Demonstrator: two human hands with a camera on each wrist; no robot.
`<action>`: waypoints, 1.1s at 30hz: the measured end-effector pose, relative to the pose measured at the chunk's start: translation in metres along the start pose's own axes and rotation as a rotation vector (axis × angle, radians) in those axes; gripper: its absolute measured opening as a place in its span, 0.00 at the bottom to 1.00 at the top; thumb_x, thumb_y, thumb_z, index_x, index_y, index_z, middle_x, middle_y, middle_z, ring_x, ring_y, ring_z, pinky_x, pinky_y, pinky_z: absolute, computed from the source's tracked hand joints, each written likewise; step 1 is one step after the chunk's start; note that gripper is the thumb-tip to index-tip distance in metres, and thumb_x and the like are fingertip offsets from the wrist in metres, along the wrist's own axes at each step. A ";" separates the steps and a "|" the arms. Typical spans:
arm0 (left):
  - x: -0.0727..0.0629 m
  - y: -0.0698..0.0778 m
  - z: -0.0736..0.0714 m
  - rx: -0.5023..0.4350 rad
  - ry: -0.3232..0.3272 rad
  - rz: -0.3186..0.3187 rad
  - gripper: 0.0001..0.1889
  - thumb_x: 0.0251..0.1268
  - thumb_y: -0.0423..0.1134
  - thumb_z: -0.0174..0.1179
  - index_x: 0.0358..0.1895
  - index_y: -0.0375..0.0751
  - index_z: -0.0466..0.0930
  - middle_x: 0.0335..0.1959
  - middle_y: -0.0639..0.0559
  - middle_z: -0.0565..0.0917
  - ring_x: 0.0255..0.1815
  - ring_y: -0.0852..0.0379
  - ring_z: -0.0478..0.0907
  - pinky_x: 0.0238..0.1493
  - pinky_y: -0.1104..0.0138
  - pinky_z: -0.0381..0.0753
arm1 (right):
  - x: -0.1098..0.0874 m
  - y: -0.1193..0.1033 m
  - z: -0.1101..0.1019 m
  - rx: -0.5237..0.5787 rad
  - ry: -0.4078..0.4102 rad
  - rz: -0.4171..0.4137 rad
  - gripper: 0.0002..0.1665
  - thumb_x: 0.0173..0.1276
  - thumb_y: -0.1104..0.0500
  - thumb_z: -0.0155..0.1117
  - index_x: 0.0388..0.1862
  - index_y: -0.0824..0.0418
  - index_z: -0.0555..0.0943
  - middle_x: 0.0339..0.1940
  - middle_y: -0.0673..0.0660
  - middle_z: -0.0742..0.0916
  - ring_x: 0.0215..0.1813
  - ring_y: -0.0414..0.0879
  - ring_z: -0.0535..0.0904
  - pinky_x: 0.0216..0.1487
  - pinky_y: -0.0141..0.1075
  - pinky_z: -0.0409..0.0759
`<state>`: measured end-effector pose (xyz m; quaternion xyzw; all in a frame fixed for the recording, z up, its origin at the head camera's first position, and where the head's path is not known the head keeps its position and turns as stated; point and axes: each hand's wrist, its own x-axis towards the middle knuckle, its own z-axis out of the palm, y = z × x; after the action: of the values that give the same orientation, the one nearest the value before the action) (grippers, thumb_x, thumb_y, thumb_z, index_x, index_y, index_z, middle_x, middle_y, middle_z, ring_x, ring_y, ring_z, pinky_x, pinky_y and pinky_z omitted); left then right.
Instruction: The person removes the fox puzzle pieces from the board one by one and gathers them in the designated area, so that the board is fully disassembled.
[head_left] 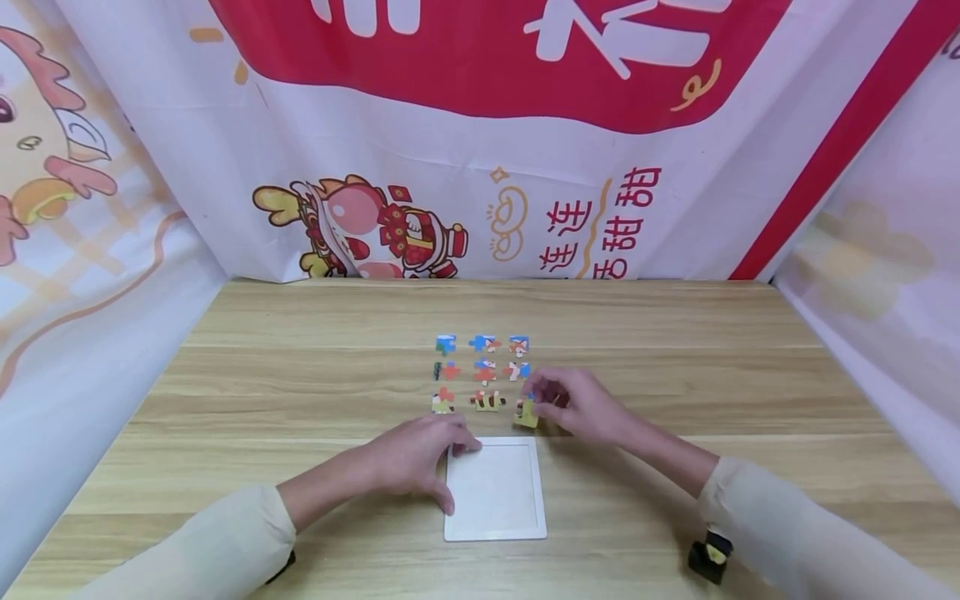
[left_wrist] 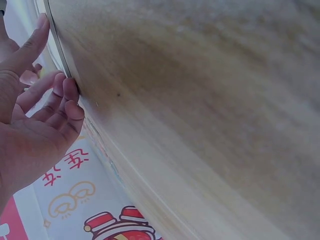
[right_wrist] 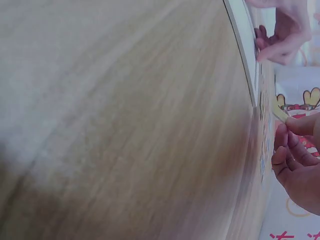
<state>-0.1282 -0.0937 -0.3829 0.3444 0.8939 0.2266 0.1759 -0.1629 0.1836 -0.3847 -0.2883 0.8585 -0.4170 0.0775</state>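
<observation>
My right hand (head_left: 581, 404) pinches a yellow-green puzzle piece (head_left: 525, 413) between thumb and fingertips, at the near right corner of the group of pieces. In the right wrist view this piece shows as a thin tilted yellow edge, raised from the table. My left hand (head_left: 416, 457) grips the far left corner of a white square puzzle tray (head_left: 495, 492), the thumb low on its left side and the fingers at its far edge. Beyond the tray lie the other pieces, among them a striped one (head_left: 489, 402) and a red one (head_left: 485, 372).
Several more pieces with blue, red and white print, such as one at the far left (head_left: 446, 343), lie in spaced rows on the wooden table (head_left: 300, 375). Printed cloth (head_left: 480, 150) hangs behind the table and along both sides.
</observation>
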 end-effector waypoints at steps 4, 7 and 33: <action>0.000 0.000 0.000 0.002 -0.004 -0.005 0.39 0.36 0.43 0.87 0.59 0.37 0.85 0.41 0.57 0.79 0.43 0.59 0.74 0.50 0.63 0.81 | 0.006 0.006 0.000 0.001 0.002 0.022 0.08 0.69 0.71 0.69 0.44 0.64 0.85 0.33 0.52 0.85 0.36 0.45 0.80 0.37 0.34 0.82; 0.000 0.000 0.000 0.003 -0.007 -0.005 0.39 0.36 0.44 0.87 0.59 0.37 0.85 0.41 0.57 0.79 0.43 0.59 0.74 0.50 0.63 0.81 | 0.009 0.010 -0.001 0.000 0.006 0.015 0.07 0.68 0.72 0.69 0.43 0.65 0.86 0.33 0.53 0.86 0.35 0.45 0.80 0.36 0.34 0.82; 0.000 0.000 0.000 0.015 -0.009 0.006 0.41 0.35 0.44 0.87 0.60 0.36 0.85 0.42 0.57 0.79 0.43 0.59 0.74 0.50 0.65 0.81 | 0.028 0.017 0.000 -0.212 0.004 0.026 0.10 0.68 0.71 0.71 0.46 0.65 0.90 0.38 0.56 0.91 0.32 0.39 0.78 0.32 0.30 0.79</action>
<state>-0.1284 -0.0936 -0.3833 0.3493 0.8938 0.2191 0.1766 -0.1936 0.1758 -0.3949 -0.2828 0.9017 -0.3233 0.0500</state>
